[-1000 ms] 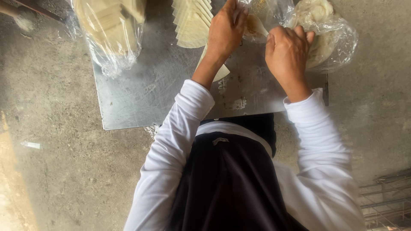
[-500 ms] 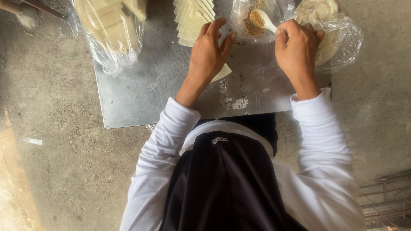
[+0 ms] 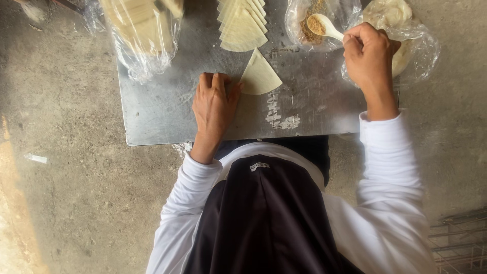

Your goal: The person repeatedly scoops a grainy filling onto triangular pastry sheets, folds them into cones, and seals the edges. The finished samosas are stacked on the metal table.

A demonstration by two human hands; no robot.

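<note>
A single wedge-shaped pale dough wrapper (image 3: 260, 76) lies on the metal tray (image 3: 162, 116). My left hand (image 3: 214, 104) rests flat on the tray, its fingertips touching the wrapper's left edge. My right hand (image 3: 369, 53) is closed around the handle of a white spoon (image 3: 324, 27). The spoon's bowl carries brown crumbly filling and hovers over a clear bag of the same filling (image 3: 309, 23). A fanned stack of wrappers (image 3: 242, 23) sits at the tray's far edge.
A clear plastic bag of pale wrapper sheets (image 3: 144, 30) lies at the tray's far left. Another plastic bag with a round lump of dough (image 3: 401, 25) sits under and behind my right hand. Rough concrete floor surrounds the tray; a wire rack (image 3: 459, 238) shows at the lower right.
My left hand drew one wrapper off the stack toward me and laid it on the tray. My right hand took up the spoon and lifted filling.
</note>
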